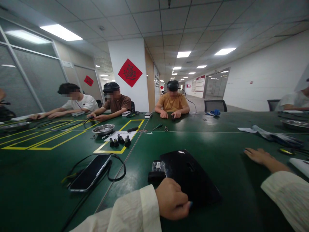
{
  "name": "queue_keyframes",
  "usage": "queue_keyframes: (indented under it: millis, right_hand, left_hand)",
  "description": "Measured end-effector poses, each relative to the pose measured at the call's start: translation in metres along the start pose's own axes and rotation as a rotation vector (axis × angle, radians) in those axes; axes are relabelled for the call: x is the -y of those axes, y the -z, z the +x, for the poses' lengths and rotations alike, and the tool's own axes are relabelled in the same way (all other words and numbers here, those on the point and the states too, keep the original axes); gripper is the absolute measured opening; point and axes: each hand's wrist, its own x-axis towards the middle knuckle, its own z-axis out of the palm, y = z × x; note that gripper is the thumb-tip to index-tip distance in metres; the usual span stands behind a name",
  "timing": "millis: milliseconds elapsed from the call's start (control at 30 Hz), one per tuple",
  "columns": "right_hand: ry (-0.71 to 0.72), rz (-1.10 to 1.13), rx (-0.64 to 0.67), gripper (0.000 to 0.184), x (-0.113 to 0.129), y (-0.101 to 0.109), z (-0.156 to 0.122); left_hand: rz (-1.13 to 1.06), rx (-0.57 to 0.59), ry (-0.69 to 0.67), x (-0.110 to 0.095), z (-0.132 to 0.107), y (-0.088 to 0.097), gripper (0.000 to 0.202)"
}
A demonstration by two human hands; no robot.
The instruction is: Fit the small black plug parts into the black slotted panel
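Note:
My left hand (172, 199) is closed, its fingers curled under, at the near left edge of a glossy black panel (193, 180). Whatever it may hold is hidden from view. Just beyond that hand, a small clear plastic bag (158, 166) lies by a black block-like part (155, 176), both beside the panel. On the table's right side my right hand (259, 157) lies flat, fingers stretched out, touching only the green tabletop.
A phone (90, 173) and a looped black cable (124, 167) lie to the left. Farther off are several black fittings (120, 140), a metal bowl (103, 129) and a screwdriver (158, 126). Grey gloves (275, 137) lie at right. Several people sit around the table.

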Motion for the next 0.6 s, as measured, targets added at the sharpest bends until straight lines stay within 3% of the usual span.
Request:
queue_keyframes:
  millis: [100, 200, 367, 600]
  right_hand:
    - [-0.084, -0.038, 0.157, 0.055, 0.004, 0.006, 0.0]
    - [-0.115, -0.095, 0.236, 0.055, 0.009, 0.012, -0.008]
    - [-0.079, -0.133, 0.265, 0.049, 0.014, 0.017, -0.021]
    - [-0.026, -0.115, 0.273, 0.047, 0.013, 0.016, -0.008]
  left_hand:
    - [-0.012, 0.001, 0.004, 0.0, 0.0, 0.0, 0.034]
    - [-0.001, 0.006, 0.012, 0.0, 0.0, -0.003, 0.033]
    - [0.004, -0.051, 0.033, 0.0, -0.001, -0.007, 0.032]
    - [-0.002, -0.055, 0.039, 0.0, -0.002, -0.005, 0.031]
